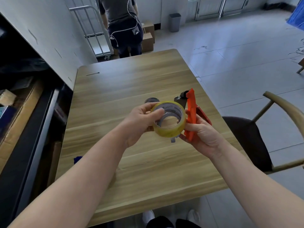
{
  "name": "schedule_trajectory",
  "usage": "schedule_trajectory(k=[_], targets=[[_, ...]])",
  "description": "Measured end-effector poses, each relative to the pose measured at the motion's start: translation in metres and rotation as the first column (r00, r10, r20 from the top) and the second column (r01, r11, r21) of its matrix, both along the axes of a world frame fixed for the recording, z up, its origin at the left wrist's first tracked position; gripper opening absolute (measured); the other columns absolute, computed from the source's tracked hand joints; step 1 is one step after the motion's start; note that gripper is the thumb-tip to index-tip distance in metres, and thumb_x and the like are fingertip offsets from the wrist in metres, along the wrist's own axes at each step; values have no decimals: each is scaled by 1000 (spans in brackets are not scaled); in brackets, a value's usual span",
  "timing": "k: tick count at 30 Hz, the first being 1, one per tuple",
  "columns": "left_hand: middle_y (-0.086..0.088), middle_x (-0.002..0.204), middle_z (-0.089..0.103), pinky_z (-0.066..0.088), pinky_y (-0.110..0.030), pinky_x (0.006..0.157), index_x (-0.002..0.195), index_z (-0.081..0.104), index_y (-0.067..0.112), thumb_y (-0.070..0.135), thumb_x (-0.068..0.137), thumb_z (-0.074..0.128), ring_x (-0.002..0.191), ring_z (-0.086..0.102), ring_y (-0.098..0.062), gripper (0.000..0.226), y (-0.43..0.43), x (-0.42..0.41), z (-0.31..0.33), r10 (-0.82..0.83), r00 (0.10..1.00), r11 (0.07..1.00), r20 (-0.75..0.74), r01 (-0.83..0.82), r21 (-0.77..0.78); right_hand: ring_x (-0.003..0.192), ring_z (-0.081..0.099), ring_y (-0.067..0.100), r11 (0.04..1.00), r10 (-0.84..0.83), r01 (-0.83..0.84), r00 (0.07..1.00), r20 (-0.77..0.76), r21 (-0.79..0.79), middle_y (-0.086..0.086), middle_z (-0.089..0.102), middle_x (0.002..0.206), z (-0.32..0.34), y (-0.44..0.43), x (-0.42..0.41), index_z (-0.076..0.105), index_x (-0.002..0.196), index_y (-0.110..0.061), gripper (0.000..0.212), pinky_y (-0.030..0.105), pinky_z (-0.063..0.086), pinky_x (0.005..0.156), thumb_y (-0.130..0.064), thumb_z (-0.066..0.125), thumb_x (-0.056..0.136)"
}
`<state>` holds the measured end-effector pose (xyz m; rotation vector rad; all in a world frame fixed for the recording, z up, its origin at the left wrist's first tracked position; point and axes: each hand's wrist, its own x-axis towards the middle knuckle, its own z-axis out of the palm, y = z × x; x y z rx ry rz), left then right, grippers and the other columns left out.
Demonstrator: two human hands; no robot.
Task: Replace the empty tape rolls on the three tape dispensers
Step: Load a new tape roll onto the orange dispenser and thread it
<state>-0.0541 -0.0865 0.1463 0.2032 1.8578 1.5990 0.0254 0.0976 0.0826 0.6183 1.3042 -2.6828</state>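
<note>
The left hand point(141, 122) grips the tape roll point(164, 132), and the right hand point(203, 136) holds the dispenser point(191, 111) upright at the roll's 3 o'clock.

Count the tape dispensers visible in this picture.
1. The orange tape dispenser is gripped in the right hand above the table, beside the tape roll held by the left hand. Others may be hidden.

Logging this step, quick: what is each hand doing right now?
Left hand: grips the tape roll.
Right hand: grips the orange dispenser.
</note>
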Motion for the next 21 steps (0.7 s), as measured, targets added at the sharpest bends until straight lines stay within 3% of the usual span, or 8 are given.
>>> schedule_trajectory(k=[3,7,11,13,16,18,21], targets=[[-6,99,69,53,-41,79,114,67,18,23,102,46,86,63,-21,25,0,0,2,87,993,996,76,-87,-2,91,68,16,1000,-25,25,999,35,-5,-1,68,96,0,4,1,51,137,-22,71,47,46,99,-3,72,72],[-5,96,68,54,-42,78,111,68,20,22,103,44,86,62,-20,25,2,2,2,129,990,992,61,-127,-23,97,65,18,997,-61,55,993,103,56,-2,70,95,1,2,0,55,127,-23,66,50,46,102,-7,77,67],[-5,89,68,53,-43,82,111,65,18,24,104,41,81,63,-20,26,5,5,0,181,980,983,79,-178,-43,109,65,20,975,-172,134,960,219,178,5,71,112,-2,2,-6,60,117,-19,44,43,52,86,-15,78,78],[-5,85,70,54,-43,81,107,64,17,24,104,40,75,64,-20,25,6,6,0,207,972,978,108,-203,-40,105,66,21,969,-212,169,944,254,181,6,71,106,-2,3,-7,62,121,-12,45,41,54,81,-20,78,80],[-5,83,69,56,-41,71,111,62,14,23,104,40,71,64,-21,25,8,7,0,239,958,971,158,-238,-30,93,66,20,968,-231,195,939,256,157,4,67,87,1,3,-6,65,113,-10,37,41,57,85,-21,78,80],[-5,84,68,58,-35,59,118,59,11,22,104,39,68,64,-21,26,8,7,0,257,948,966,187,-256,-30,92,66,19,966,-238,200,937,256,165,3,65,84,2,4,-5,66,111,-10,36,39,57,82,-23,78,80],[-6,82,67,57,-32,54,121,58,10,20,105,39,65,64,-21,28,9,6,1,263,943,964,203,-263,-26,91,66,18,965,-238,198,939,250,173,3,64,84,2,5,-4,66,106,-12,32,36,55,74,-24,78,79]])
